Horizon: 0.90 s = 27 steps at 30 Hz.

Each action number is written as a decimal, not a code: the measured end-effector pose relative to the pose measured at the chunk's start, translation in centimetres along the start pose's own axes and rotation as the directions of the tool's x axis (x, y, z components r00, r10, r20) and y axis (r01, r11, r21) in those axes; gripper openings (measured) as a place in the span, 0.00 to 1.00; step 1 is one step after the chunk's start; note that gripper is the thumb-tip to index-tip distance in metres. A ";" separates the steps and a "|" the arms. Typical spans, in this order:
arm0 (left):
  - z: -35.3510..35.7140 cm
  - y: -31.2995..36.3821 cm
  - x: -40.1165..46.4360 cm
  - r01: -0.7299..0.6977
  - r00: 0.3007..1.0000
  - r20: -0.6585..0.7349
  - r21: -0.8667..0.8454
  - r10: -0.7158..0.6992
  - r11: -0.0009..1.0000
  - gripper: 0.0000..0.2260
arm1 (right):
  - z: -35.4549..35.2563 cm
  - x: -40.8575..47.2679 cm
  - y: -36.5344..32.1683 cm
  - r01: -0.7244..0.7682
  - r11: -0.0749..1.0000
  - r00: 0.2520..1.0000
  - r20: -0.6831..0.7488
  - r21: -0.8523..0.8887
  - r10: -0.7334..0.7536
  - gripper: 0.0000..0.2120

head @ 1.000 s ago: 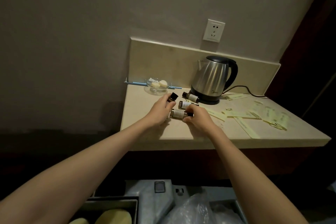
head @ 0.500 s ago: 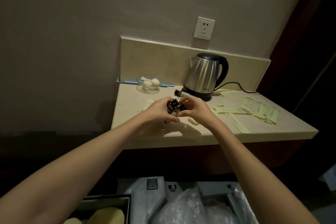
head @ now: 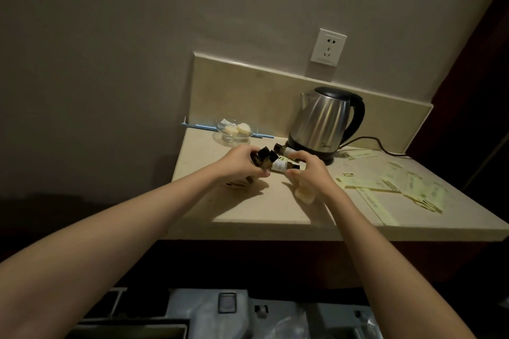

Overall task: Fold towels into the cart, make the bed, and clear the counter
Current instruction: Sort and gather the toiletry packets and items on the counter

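Apparently small bottles [head: 278, 164] between hands.

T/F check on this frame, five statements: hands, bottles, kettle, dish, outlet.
1. The left hand grips small dark bottles. True.
2. The kettle lies on its side. False: it stands upright on its base.
3. The glass dish holds round pale items. True.
4. The right hand rests flat and holds nothing. False: its fingers pinch a labelled bottle.
5. A plug sits in the wall outlet. False: the outlet's holes are bare; the kettle cord runs off to the right along the counter.
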State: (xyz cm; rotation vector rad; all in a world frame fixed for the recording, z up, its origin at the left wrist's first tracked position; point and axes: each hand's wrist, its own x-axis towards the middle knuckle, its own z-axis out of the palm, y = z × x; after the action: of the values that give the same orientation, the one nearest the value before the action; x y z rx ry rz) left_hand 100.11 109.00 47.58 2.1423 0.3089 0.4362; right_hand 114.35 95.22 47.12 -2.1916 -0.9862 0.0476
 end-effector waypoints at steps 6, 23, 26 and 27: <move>0.2 -0.7 1.3 0.007 1.000 -0.023 -0.081 -0.009 0.997 0.09 | 1.2 1.8 1.7 -0.038 0.991 0.999 0.019 -0.130 0.041 0.22; -1.3 1.2 -0.9 0.174 0.950 0.304 -0.304 -0.077 0.937 0.17 | -2.4 -2.5 -2.2 0.139 0.943 0.988 0.015 0.303 -0.151 0.10; -1.3 1.9 -2.0 0.212 0.923 0.376 -0.332 -0.077 0.919 0.22 | -2.6 -3.5 -3.3 0.135 0.928 0.988 0.026 0.347 -0.154 0.11; -1.4 2.0 -2.3 0.220 0.918 0.391 -0.353 -0.070 0.909 0.23 | -2.7 -3.8 -3.7 0.136 0.923 0.987 0.033 0.361 -0.158 0.12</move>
State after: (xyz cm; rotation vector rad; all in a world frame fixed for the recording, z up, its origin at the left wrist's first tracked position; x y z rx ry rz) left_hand 97.55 107.98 49.52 1.7443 0.1490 -0.0073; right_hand 110.11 92.70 50.51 -1.7882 -1.0814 0.2105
